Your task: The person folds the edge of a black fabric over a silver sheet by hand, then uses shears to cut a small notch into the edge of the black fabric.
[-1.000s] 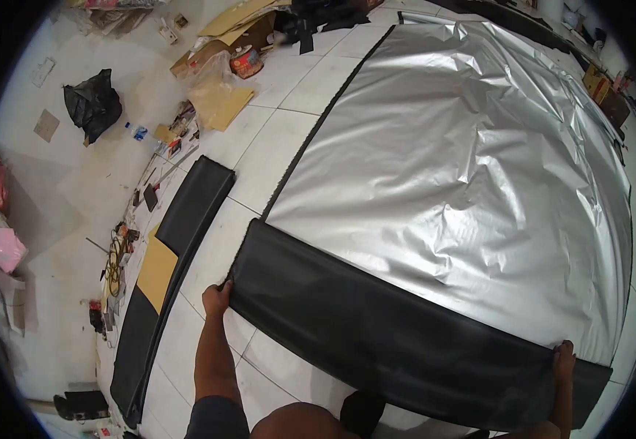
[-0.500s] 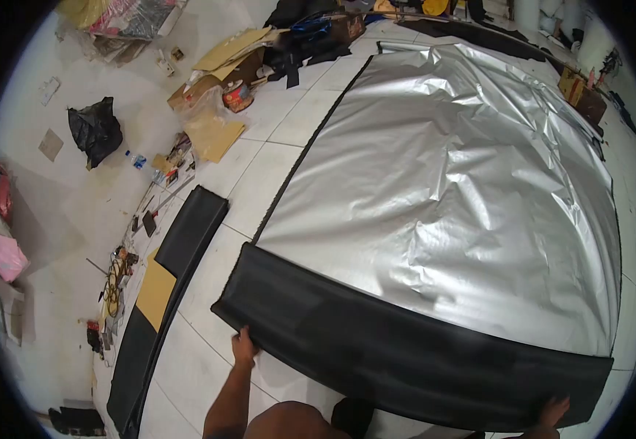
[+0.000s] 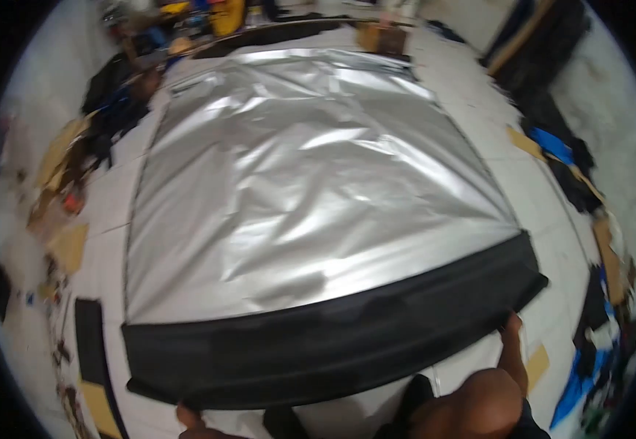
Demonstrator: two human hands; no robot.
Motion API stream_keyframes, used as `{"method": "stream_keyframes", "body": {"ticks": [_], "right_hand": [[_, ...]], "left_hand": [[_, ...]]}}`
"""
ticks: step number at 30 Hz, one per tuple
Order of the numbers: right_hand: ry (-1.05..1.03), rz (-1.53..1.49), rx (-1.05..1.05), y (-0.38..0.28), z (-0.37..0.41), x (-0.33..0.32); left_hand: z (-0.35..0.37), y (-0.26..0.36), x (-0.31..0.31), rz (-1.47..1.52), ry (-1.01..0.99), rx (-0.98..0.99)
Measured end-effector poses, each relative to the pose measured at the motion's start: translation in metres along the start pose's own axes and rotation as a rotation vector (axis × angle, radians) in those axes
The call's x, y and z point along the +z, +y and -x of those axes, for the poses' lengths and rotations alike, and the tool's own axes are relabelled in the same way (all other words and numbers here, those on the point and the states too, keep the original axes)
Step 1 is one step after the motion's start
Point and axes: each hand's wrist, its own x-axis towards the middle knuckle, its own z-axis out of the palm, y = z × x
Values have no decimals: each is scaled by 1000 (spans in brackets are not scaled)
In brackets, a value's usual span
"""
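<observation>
One large, wrinkled silver sheet point(image 3: 318, 168) lies spread on the white tiled floor point(image 3: 541, 219), with one broad, smooth black band point(image 3: 318, 344) across its near end. Two bare hands touch the band's near edge, well apart: the left hand point(image 3: 189, 417) toward one end, the right hand point(image 3: 512, 328) toward the other; whether either grips, I cannot tell. Leftward lies one long black folded strip point(image 3: 90, 336).

Brown box point(image 3: 381, 37) at the far end, tan sheet point(image 3: 71, 246) at left, blue material point(image 3: 571, 394) lower right
</observation>
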Motion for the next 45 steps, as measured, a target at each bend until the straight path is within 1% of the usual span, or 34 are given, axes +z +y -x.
{"method": "stream_keyframes", "body": {"ticks": [1,2,3,6,8,9,10,11,12,13,14,15,16,17,19,20,21,22,23,25,26,27,28,29,30,32,34,35,37,38,40,42,45], "right_hand": [[65,78,5,-10,3,1],[45,-20,-38,-2,-14,-7],[120,62,-46,-6,-12,-7],[218,79,-44,-7,-6,-22],[158,163,-259,14,-34,-51],[178,176,-307,14,-34,-59],[135,132,-283,8,-36,-71],[28,154,-321,-8,-20,-82],[-97,59,-247,-23,-9,-86],[-6,75,-249,-41,3,-86],[-28,46,-232,-54,-1,-92],[-166,-84,-325,-63,-7,-97],[-116,-2,-347,-83,-4,-96],[-143,-78,-252,-112,16,-73],[-94,-170,-313,-148,32,-19],[-99,35,-336,-162,26,-2],[-124,104,-399,-165,0,15],[-159,130,-467,-162,-23,34],[79,699,-851,-142,-101,48],[116,927,-1169,-117,-29,108],[36,1116,-1026,-120,44,134],[-39,1297,-867,-123,110,144],[-22,1173,-1079,-86,96,140],[-103,1244,-1085,-77,131,139],[-36,1274,-1208,-52,150,136],[-214,1172,-1381,-16,189,120],[-316,1108,-1396,3,209,115],[-321,1120,-1373,9,213,116],[-319,1148,-1320,9,212,122],[-328,1155,-1287,5,208,126],[-342,1181,-1282,3,200,133],[-364,1195,-1272,3,194,142],[-407,1251,-1243,4,186,150]], "left_hand": [[11,19,8,12,18,2],[19,30,17,9,30,10],[24,38,24,3,38,17],[28,53,21,-9,61,52],[24,62,3,-25,75,72],[24,67,-6,-36,81,88],[25,73,-15,-43,87,102],[24,81,-23,-44,87,121],[24,90,-31,-56,93,140],[22,101,-39,-61,86,165],[21,115,-45,-78,68,192],[21,130,-51,-88,44,226],[20,146,-53,-104,7,268],[16,165,-53,-124,-40,302],[-7,203,-34,-195,-112,298],[-20,221,-20,-239,-142,278],[-34,238,-7,-283,-173,260],[-106,224,-7,-1029,-180,793],[-111,220,24,-895,-256,699],[-107,211,103,-824,-81,713],[-74,194,137,-879,173,810],[-17,192,152,-908,69,909],[48,198,163,-931,-43,1013],[99,201,164,-1085,-160,881],[112,179,153,-1014,-296,1002],[138,139,133,-1175,-343,1236],[150,121,129,-1156,-418,1169],[156,114,131,-1139,-468,1140],[148,103,136,-1134,-427,1181],[144,102,143,-1127,-396,1204],[152,114,155,-1216,-382,1127],[148,117,166,-1219,-414,1124],[138,120,178,-1264,-532,1002]]}}
